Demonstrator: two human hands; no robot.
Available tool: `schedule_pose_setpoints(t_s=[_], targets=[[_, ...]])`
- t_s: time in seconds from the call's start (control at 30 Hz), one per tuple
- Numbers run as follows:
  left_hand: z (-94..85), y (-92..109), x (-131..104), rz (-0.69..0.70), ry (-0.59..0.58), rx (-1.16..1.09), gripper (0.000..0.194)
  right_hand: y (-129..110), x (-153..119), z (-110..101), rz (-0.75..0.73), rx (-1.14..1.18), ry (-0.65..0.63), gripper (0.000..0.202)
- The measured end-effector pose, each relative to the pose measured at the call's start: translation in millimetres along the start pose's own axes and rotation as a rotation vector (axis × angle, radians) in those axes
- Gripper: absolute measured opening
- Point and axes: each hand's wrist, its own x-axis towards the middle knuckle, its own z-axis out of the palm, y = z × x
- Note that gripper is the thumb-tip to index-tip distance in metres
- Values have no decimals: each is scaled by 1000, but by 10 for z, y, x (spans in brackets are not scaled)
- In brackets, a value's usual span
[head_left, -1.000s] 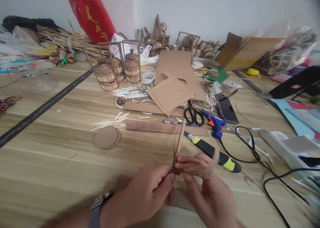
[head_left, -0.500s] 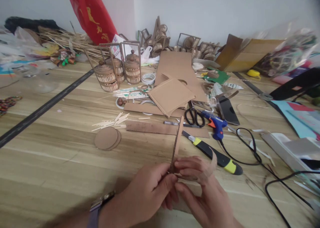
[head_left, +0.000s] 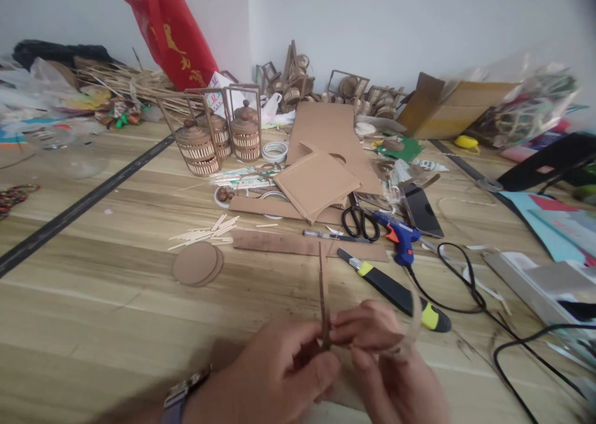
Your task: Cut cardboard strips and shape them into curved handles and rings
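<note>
Low in the head view, my left hand [head_left: 284, 368] is closed around the near end of a narrow cardboard strip [head_left: 323, 287], which points away from me. My right hand [head_left: 391, 362] pinches a thin curled paper strip [head_left: 413, 318] beside it; the curl rises over the fingers and its other end runs toward the cardboard. Fingers hide where the two strips meet. Just beyond my right hand lies a yellow and black utility knife [head_left: 395, 287], blade out. A flat cardboard strip [head_left: 279, 243] rests past the hands, with two cardboard discs [head_left: 195, 264] to the left.
Small wooden sticks [head_left: 205, 231] lie behind the discs. Black scissors [head_left: 359, 222], a blue glue gun [head_left: 399, 234] with its black cord [head_left: 465, 275], and a phone [head_left: 421, 208] are at right. Lidded miniature baskets [head_left: 198, 148] stand at the back left, near cardboard sheets [head_left: 319, 185].
Both hands have come slightly nearer to me. The cardboard strip now stands lower in view and straighter, and the paper curl has shifted right. The camera view has moved a little.
</note>
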Motion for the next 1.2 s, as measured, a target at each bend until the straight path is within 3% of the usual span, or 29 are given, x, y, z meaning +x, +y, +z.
schedule_pose_setpoints(t_s=[0.13, 0.37, 0.53, 0.67, 0.9, 1.1, 1.2], targets=[[13, -41, 41, -19, -24, -211, 60, 0, 30, 17, -68, -45, -55, 12], [8, 1, 55, -41, -7, -112, 50, 84, 20, -33, -182, -136, -36, 16], [-15, 21, 22, -44, -47, 58, 33, 92, -98, -59, 17, -101, -7, 10], [-17, 3, 25, -83, -49, 30, 37, 68, -79, -17, 182, 94, 29, 20], [-22, -62, 74, -78, -55, -300, 66, 58, -10, 49, 129, 121, 9, 25], [-46, -76, 86, -131, -100, -347, 61, 85, 1, 69, 153, 104, -12, 8], [-48, -58, 74, -122, -112, -321, 53, 85, -13, 61, 172, 92, 0, 9]])
